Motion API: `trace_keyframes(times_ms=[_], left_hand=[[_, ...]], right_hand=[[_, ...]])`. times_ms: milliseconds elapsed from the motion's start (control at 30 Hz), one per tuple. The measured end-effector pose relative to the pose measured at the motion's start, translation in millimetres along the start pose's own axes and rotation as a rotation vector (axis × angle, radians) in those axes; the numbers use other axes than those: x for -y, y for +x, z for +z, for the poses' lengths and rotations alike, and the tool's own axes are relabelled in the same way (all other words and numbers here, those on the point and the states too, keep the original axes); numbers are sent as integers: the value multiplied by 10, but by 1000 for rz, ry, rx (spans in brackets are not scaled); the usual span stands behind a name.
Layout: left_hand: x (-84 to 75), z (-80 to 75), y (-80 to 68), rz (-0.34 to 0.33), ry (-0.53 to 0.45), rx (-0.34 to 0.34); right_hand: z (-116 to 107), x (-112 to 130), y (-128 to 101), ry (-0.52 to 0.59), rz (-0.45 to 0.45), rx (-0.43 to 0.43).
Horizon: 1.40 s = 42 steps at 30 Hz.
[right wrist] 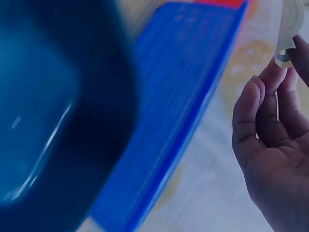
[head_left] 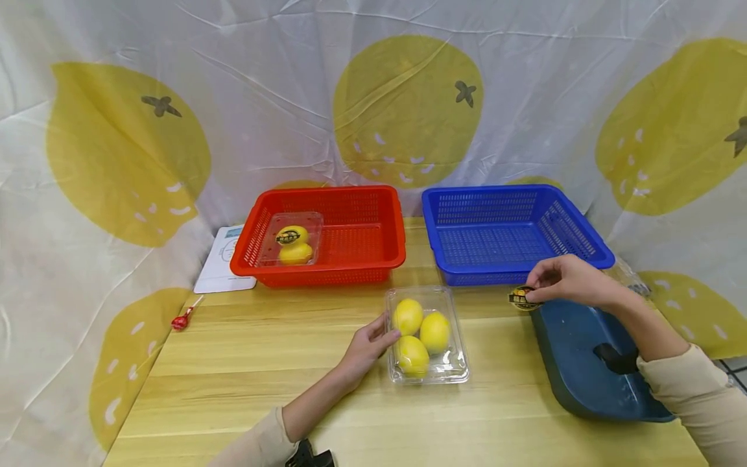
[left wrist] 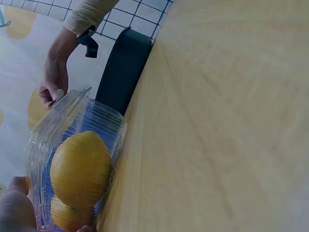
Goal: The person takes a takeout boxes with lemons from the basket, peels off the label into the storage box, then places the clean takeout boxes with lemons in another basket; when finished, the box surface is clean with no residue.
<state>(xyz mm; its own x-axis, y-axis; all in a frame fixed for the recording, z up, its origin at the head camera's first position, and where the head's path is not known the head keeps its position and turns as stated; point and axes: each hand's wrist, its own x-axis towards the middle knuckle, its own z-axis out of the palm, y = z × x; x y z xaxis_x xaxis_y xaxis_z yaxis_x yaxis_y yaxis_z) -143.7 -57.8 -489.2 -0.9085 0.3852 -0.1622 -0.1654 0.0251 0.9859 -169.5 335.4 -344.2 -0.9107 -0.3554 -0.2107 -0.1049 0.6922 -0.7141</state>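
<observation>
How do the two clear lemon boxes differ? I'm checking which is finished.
The box in the red basket shows two lemons and carries a black-and-yellow sticker; the box on the table shows three lemons, has no sticker and is touched by the left hand. Both are clear plastic clamshells.

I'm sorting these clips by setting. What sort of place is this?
Likely a staged fruit-packing station: a wooden table before a lemon-print backdrop, a red basket and blue basket, and a clear clamshell of lemons.
</observation>
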Motion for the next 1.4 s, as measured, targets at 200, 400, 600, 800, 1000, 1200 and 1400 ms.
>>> trace_keyframes(times_ms=[200, 400, 600, 800, 1000, 1200, 1400], left_hand=[[-1, -2, -2, -4, -3, 5], [-4, 2, -7, -10, -16, 3], [4, -3, 1, -13, -4, 3], [12, -7, -9, -22, 11, 5], [8, -4, -7, -15, 4, 15], [8, -2, 9, -15, -2, 13], [7, -6, 14, -8, 3, 14]], right_hand=[[-204, -374, -81, -118, 59, -36], [-296, -710, -94, -140, 77, 11], [-233, -877, -26, -122, 77, 58], [-149, -957, 48, -225, 108, 44], [-93, -1054, 93, -252, 102, 20], [-51, -1124, 91, -405, 105, -14], [-10, -1167, 75, -435, 128, -43]])
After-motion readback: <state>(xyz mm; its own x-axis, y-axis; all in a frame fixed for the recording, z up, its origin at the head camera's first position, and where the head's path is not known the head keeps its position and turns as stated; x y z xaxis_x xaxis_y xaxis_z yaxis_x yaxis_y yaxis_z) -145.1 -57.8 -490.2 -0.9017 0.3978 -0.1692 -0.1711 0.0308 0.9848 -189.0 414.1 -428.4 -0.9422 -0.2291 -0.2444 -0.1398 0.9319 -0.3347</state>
